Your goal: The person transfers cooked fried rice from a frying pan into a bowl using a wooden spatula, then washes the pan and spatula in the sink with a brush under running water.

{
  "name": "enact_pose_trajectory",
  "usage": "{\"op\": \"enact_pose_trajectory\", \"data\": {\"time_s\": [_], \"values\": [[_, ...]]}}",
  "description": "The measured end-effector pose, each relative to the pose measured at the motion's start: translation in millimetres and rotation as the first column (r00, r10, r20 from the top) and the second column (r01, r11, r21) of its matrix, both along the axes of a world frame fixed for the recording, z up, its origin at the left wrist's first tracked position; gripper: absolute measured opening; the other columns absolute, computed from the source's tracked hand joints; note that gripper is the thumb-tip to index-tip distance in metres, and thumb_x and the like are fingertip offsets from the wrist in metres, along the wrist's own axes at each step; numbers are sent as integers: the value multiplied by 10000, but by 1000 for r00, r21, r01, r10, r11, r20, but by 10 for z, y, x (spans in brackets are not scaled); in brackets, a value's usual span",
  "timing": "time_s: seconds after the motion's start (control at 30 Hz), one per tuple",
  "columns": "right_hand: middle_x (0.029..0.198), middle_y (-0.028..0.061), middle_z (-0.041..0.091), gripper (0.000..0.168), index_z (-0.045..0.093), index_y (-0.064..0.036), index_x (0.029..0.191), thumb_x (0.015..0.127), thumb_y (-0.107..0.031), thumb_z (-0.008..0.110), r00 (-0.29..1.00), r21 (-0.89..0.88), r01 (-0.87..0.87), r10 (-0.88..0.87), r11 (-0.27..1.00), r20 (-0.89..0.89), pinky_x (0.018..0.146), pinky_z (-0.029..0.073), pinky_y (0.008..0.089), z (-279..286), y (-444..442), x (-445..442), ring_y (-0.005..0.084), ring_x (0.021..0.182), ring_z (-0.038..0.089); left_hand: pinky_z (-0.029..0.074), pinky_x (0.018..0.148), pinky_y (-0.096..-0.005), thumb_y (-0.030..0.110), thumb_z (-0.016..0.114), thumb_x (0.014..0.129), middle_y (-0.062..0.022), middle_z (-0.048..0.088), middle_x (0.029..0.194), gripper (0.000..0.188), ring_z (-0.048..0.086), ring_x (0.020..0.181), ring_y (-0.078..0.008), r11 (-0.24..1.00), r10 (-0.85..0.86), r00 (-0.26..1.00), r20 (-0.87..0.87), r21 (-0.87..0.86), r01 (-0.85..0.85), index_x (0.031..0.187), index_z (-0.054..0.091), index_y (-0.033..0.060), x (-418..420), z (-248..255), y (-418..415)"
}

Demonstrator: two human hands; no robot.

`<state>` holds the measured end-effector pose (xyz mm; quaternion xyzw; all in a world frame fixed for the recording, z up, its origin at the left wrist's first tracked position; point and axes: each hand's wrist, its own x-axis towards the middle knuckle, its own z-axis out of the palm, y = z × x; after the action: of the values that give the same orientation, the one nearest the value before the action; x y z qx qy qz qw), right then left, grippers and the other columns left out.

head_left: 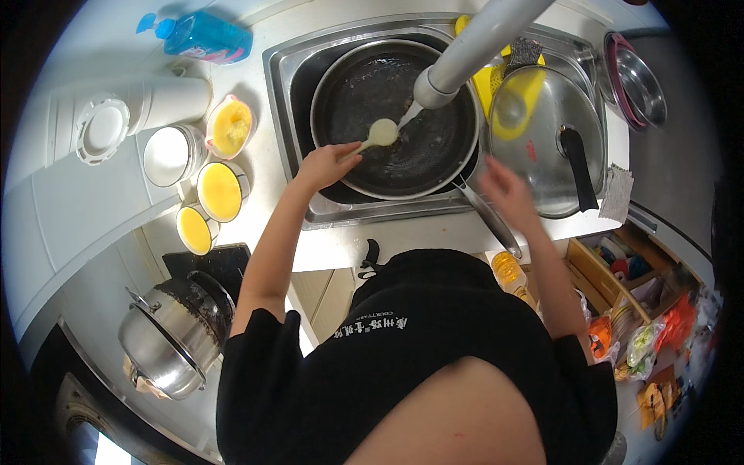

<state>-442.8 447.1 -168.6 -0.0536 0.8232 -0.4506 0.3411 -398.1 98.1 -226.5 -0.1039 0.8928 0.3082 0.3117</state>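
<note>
My left hand grips the handle of a small cream-coloured spoon. Its round bowl sits beneath a thin stream of running water, over a large dark frying pan. The pan rests in a stainless steel sink, with water inside and its metal handle reaching over the front rim. To the right of the pan, my right hand is blurred and seems to hold nothing. Beside it lies a glass pan lid with a black handle.
A thick grey tap pipe crosses above the pan. Yellow-filled cups and a pink-rimmed bowl line the left counter, near a blue soap bottle. Metal bowls stand right of the sink; a steel pot is lower left.
</note>
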Motion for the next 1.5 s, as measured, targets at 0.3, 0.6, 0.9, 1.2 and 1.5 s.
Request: {"op": "enact_pose_trajectory", "data": {"time_s": [0.3,0.6,0.9,1.2,1.5], "values": [[1067,55,583,436,450,-23,1248,892,-248,563,941,-442,326,-246,835,230,749,468,233,-62,-585,-1385,154,853,580,448,698,-346,294,534,867,-111,618,868,369,574,792,-259,961,266,962,-69,94,-259,1214,561,171,47,-331,128],[1189,133,462,561,453,-38,1244,756,-224,658,777,402,-192,388,896,-495,882,400,401,-285,291,600,297,1054,482,227,358,-198,368,492,915,10,328,637,362,299,445,-71,-81,717,447,535,701,-708,1235,432,209,-968,-462,1240],[1107,70,492,521,466,-82,1243,761,-173,642,775,456,-155,394,877,-494,866,385,377,-351,314,701,240,1034,486,506,618,-361,296,443,930,-79,662,826,373,622,625,-236,921,-325,946,20,234,312,1301,475,266,192,-454,328],[1025,93,501,518,475,-86,1246,763,-168,643,771,440,-178,402,880,-493,799,417,375,-405,346,674,255,919,517,477,739,-474,272,439,880,-206,629,869,294,603,829,-391,990,27,972,-232,-126,-57,1104,583,147,-866,-634,565],[957,146,526,426,514,-51,1119,722,-143,637,879,437,-205,361,876,-312,716,466,404,-409,298,592,327,825,560,487,756,-351,275,507,889,-178,643,939,344,631,853,-320,983,-153,988,25,101,150,1217,556,182,185,-60,529]]}}
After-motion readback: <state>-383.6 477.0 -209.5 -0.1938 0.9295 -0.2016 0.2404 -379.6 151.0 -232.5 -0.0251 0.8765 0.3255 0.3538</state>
